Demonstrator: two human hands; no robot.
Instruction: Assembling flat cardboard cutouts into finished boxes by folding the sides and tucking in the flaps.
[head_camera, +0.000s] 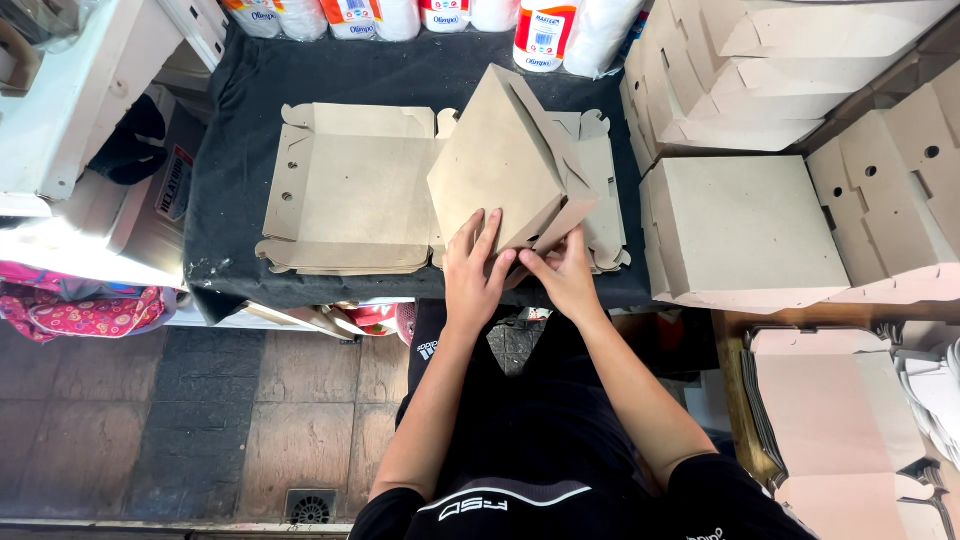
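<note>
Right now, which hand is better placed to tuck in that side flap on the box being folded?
Probably the right hand: its fingertips already pinch the flap at the box corner. The left hand lies flat, steadying the panel.

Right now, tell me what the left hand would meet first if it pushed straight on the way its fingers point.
The left hand already presses the half-folded cardboard box; that panel is probably what it would meet first.

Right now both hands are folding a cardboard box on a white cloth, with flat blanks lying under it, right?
Not quite: the cloth is black, not white, as the head view shows. The rest holds: the left hand and right hand press on the half-folded box, with flat blanks under it.
</note>
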